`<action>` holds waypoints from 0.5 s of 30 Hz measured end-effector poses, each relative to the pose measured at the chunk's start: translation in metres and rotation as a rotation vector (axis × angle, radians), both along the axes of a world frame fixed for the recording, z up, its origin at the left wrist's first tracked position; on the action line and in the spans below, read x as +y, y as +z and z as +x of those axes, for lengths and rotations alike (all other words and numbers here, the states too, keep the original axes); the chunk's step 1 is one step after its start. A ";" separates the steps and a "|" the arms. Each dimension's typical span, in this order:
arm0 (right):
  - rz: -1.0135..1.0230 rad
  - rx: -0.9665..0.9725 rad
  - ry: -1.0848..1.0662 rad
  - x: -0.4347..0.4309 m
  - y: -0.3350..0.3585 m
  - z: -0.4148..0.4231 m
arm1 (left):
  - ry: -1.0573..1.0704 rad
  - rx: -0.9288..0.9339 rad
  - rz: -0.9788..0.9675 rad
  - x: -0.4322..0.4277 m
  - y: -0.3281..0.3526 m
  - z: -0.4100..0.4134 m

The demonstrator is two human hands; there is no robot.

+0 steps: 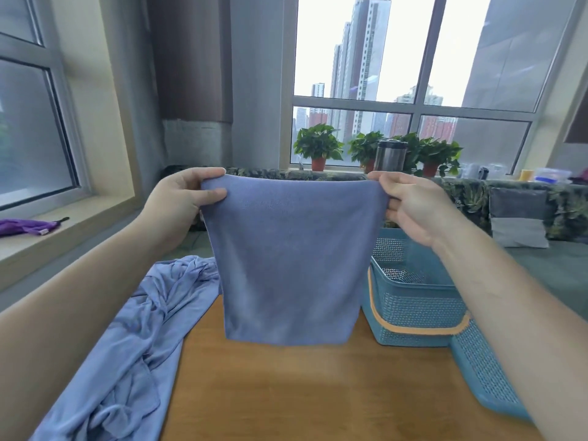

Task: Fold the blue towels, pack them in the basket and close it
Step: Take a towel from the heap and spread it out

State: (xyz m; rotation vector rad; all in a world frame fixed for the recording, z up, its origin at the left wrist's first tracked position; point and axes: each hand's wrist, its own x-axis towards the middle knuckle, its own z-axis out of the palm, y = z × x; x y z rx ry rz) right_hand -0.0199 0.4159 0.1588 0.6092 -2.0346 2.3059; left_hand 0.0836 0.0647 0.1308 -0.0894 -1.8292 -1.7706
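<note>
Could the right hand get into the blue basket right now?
Probably yes: the basket sits open just below the right hand, with its lid lying off to the side. That hand is busy, though, pinching a corner of the raised towel.

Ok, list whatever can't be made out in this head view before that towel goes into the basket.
Basket inside, head view: the held towel and the right forearm cover much of it; contents unclear.
Crumpled blue pile, head view: cut by the bottom edge; towel count unclear.
Mesh panel beside the basket: partly behind the right forearm.
Items on the far sill, right: too small and blurred.
</note>
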 end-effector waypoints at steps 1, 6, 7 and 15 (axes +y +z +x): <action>-0.018 0.027 0.036 0.005 0.009 0.009 | -0.014 0.037 -0.024 0.000 0.003 0.005; 0.155 0.108 0.127 0.018 0.027 0.030 | 0.138 0.050 -0.204 0.004 0.009 0.011; 0.246 0.128 0.078 0.016 0.024 0.029 | 0.208 0.027 -0.261 0.006 0.008 0.009; 0.647 0.176 -0.202 0.003 -0.026 -0.027 | 0.444 -0.192 -0.637 0.002 -0.022 -0.026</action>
